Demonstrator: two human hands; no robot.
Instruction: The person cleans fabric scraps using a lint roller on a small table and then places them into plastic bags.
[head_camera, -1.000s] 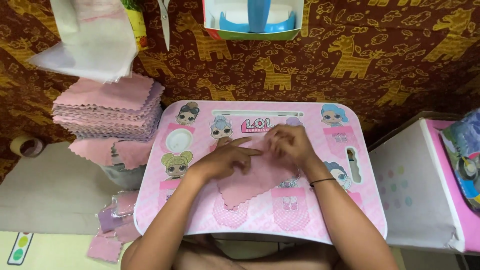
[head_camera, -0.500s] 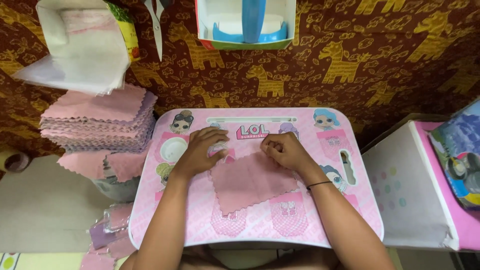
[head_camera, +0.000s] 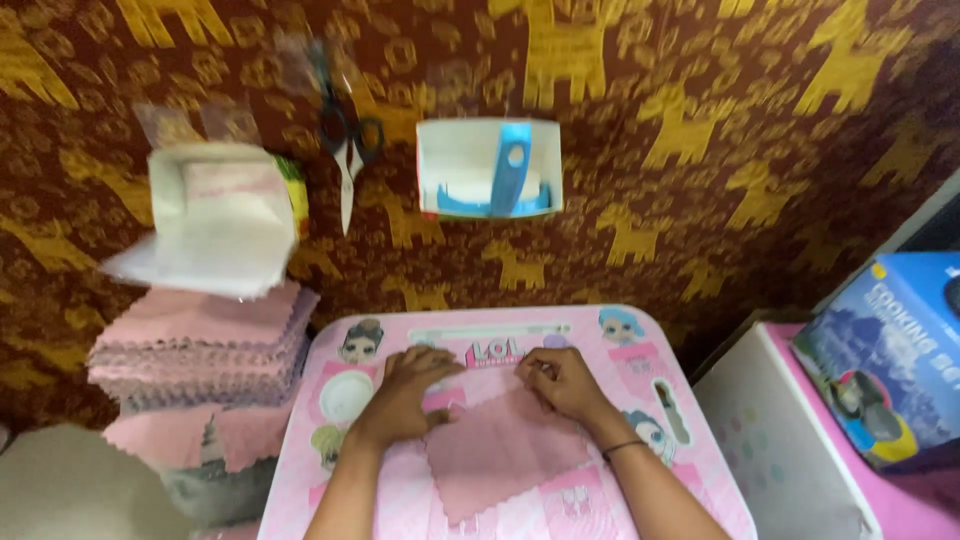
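Observation:
A square pink cloth (head_camera: 505, 455) with zigzag edges lies flat on a small pink table (head_camera: 640, 355) printed with cartoon dolls. My left hand (head_camera: 410, 395) rests on the cloth's upper left corner, fingers spread and pressing down. Over at the upper right corner, my right hand (head_camera: 560, 380) pinches the cloth's edge with curled fingers. A dark band circles my right wrist.
A tall stack of pink cloths (head_camera: 200, 340) stands left of the table, more cloths hanging below it. On the patterned wall hang an open white box (head_camera: 215, 215), scissors (head_camera: 345, 150) and a white holder (head_camera: 490, 165) with a blue tool. A white cabinet (head_camera: 780, 440) bearing a blue box (head_camera: 890, 350) stands right.
The view has tilted up, showing more wall. Both hands slid from the cloth's middle out to its top corners, spreading it flat.

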